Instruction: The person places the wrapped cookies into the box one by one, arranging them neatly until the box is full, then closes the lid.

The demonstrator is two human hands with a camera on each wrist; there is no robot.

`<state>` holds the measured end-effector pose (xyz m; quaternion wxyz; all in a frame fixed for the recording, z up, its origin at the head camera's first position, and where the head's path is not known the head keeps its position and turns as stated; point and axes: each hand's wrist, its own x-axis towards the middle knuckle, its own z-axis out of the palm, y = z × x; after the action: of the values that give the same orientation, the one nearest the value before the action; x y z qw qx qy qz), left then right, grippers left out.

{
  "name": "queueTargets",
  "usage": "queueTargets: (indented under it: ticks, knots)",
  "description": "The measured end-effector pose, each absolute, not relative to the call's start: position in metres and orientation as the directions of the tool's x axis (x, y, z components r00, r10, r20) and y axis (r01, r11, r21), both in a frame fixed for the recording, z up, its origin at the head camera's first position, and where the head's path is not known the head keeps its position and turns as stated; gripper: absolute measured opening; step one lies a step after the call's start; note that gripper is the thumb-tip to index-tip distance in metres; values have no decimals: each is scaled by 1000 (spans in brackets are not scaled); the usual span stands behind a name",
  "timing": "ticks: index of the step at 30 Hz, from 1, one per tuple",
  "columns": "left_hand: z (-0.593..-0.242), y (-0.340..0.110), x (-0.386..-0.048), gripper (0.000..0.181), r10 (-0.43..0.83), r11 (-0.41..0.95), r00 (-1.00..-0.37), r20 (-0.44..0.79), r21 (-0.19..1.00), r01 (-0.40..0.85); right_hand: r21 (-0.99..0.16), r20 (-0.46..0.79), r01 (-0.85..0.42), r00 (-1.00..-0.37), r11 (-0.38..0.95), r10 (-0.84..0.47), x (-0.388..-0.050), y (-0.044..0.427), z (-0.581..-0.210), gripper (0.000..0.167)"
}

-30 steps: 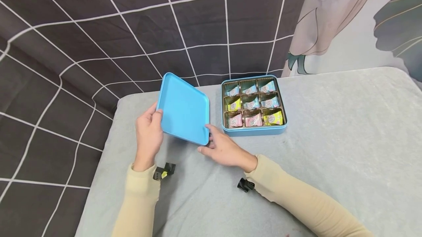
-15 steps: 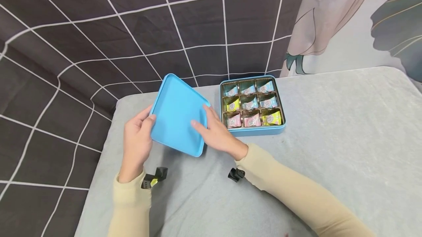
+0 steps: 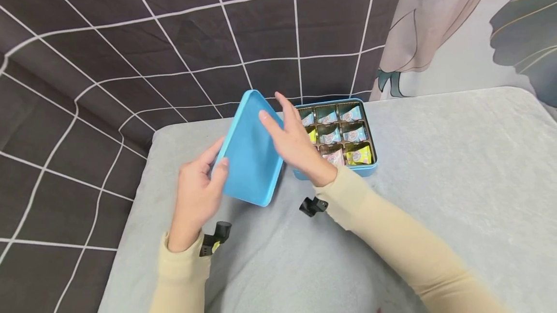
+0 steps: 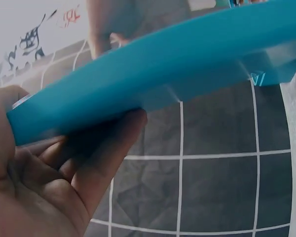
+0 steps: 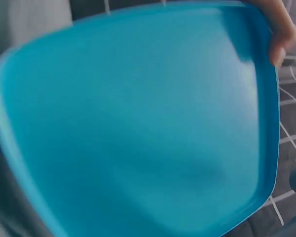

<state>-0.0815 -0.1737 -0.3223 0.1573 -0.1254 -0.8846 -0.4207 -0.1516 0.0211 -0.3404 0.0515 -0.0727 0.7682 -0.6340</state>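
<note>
In the head view a light-blue tin lid [image 3: 252, 158] is tilted up above the table, its hollow inner side showing. My left hand [image 3: 200, 187] grips its left edge, thumb on the inner side and fingers behind, as the left wrist view also shows. At the lid's upper right is my right hand [image 3: 291, 136], thumb and forefinger extended and spread; whether it touches the rim is unclear. Just right of the lid lies the matching blue tin [image 3: 365, 170]. Wrapped candies [image 3: 359, 156] in blue, pink and yellow sit in its compartments, the left ones partly hidden.
A grey cloth [image 3: 435, 172] covers the table. Behind it hangs a dark curtain with a white grid [image 3: 270, 27], and a pale patterned curtain [image 3: 457, 37] hangs at the right. A small black camera is strapped at each wrist.
The lid has swung to a steeper tilt and shifted right, overlapping the tin's left side. My right hand has moved from the lid's lower right corner up to its upper right.
</note>
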Motion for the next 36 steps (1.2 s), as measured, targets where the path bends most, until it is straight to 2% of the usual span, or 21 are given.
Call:
queueTargets:
  ticks: [5, 11, 16, 23, 27, 32, 36]
  knots:
    - [-323, -164, -82, 45, 214, 669, -865, 453, 578, 468, -986, -32, -6, -974, 166, -224, -158, 33, -329, 65]
    - [-321, -153, -84, 51, 298, 623, -803, 516, 533, 573, -978, -11, -28, -983, 206, -185, -160, 40, -321, 75]
    - [-321, -146, -86, 69, 391, 591, -785, 481, 523, 614, -968, 36, -76, -985, 240, -167, -163, 51, -322, 72]
    - [-321, -139, -93, 92, 541, 496, -752, 377, 579, 647, -951, 156, -203, -967, 234, -203, -170, 73, -321, 62]
    - [-327, -133, -99, 96, 575, 436, -716, 397, 592, 678, -943, 192, -246, -952, 223, -238, -173, 85, -319, 58]
    - [-339, -121, -110, 96, 561, 300, -663, 496, 624, 721, -925, 234, -293, -941, 240, -243, -176, 99, -320, 50]
    - [-354, -114, -119, 101, 504, 214, -682, 529, 688, 693, -931, 263, -309, -936, 193, -233, -178, 108, -322, 47]
